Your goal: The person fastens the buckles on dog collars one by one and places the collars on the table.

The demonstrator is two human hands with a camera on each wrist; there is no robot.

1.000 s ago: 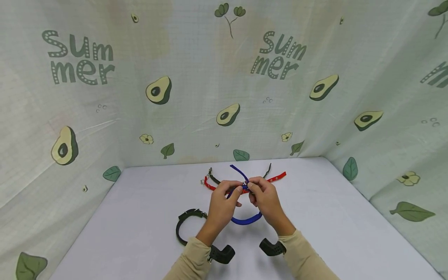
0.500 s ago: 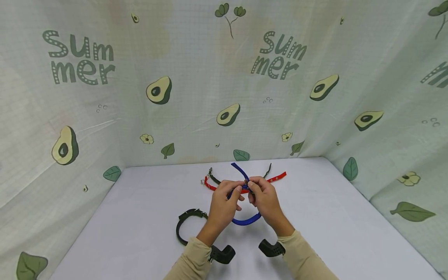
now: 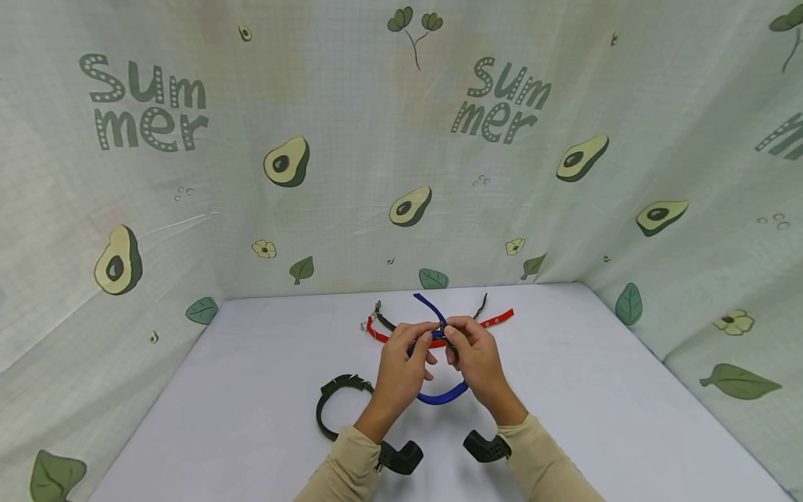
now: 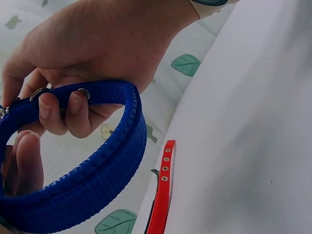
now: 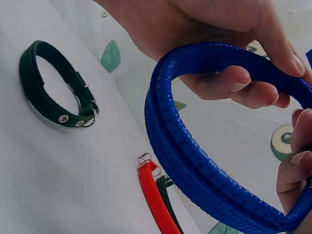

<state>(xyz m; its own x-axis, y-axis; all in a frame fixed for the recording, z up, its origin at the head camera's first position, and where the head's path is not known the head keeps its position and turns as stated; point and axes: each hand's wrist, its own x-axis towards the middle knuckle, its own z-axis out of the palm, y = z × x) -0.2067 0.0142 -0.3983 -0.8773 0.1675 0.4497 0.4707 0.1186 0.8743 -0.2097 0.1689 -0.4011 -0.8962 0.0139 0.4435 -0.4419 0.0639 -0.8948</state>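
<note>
Blue webbing collar [image 3: 442,394]: our left hand [image 3: 401,366] and right hand [image 3: 477,359] pinch its ends together, mid-buckling; next we likely thread the strap.

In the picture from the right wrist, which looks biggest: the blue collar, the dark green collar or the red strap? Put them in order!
1. blue collar: by far the biggest, but the fingers hold it close to the camera, so that may exaggerate it.
2. dark green collar: a closed loop lying on the table.
3. red strap: only its end shows, so its real size is unsure.
</note>
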